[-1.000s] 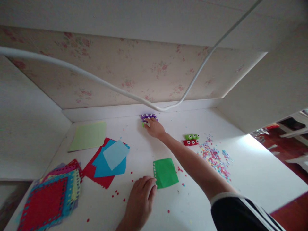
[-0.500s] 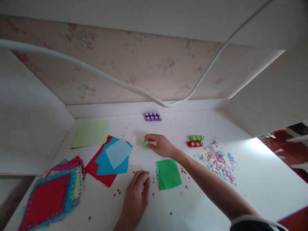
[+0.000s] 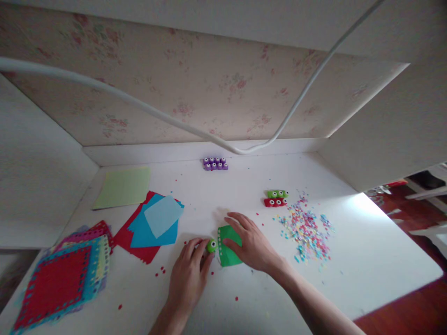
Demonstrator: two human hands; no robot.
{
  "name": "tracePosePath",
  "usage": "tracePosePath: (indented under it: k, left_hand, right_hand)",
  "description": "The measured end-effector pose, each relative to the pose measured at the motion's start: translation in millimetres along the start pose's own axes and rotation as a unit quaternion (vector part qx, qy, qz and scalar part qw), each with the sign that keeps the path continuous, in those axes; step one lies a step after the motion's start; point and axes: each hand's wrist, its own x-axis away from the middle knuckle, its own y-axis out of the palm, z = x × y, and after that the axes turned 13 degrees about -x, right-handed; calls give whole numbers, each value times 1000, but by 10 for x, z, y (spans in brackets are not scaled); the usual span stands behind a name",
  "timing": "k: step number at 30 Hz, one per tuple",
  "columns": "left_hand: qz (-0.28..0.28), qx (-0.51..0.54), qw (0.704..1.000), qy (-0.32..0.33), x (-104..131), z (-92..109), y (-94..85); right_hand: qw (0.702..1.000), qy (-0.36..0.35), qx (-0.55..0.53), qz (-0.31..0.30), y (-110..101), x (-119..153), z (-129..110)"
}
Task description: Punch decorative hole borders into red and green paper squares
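"What has the left hand (image 3: 188, 270) got?"

"One green punch (image 3: 211, 246) with an eye on top, closed in between thumb and fingers."

"And the right hand (image 3: 253, 244)?"

"Open, fingers spread and nothing gripped. It reaches over one green sheet (image 3: 228, 258), covering part of it; I can't tell how firmly it presses, if at all."

"How does the punch sit against that sheet?"

"Just beside its edge, the one with a row of holes, so it lies between the two hands. The holes are too small for me to count."

"Any more punches?"

"Fourteen on the table. Straight beyond the hands, by the wall, eight purple punches (image 3: 215, 164) in two rows of four. Beyond the right hand and off to its right, three green punches (image 3: 278, 194) with three red punches (image 3: 275, 203) touching them in front."

"And right of those?"

"A scatter of paper bits (image 3: 307, 228), far too many to count."

"Left of the left hand?"

"One pale blue sheet (image 3: 163, 216) on blue paper (image 3: 141, 237), which lies on red paper (image 3: 123, 236). Beyond them, a pale green sheet (image 3: 122, 188). Farthest left, a stack of hole-edged sheets (image 3: 57, 279), overlapping too much to count, with red uppermost."

"Nearer the body than the right hand?"

"One red bit (image 3: 236, 298)."
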Motion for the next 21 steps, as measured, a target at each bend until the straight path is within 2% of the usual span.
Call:
tracePosePath:
  k: [3, 6, 14, 21]
  left_hand:
    - [2, -4, 1000, 8, -5, -10, -6]
    - [7, -9, 1000, 17, -6, -15, -12]
    - [18, -57, 998, 30, 12, 17, 14]
    - [14, -4, 999, 29, 7, -13, -3]
  right_hand:
    - [995, 51, 83, 36, -3, 184, 254]
    - [994, 46, 91, 46, 22, 321, 413]
    - [993, 43, 28, 110, 70, 376, 466]
    - [986, 61, -5, 154, 97, 453, 591]
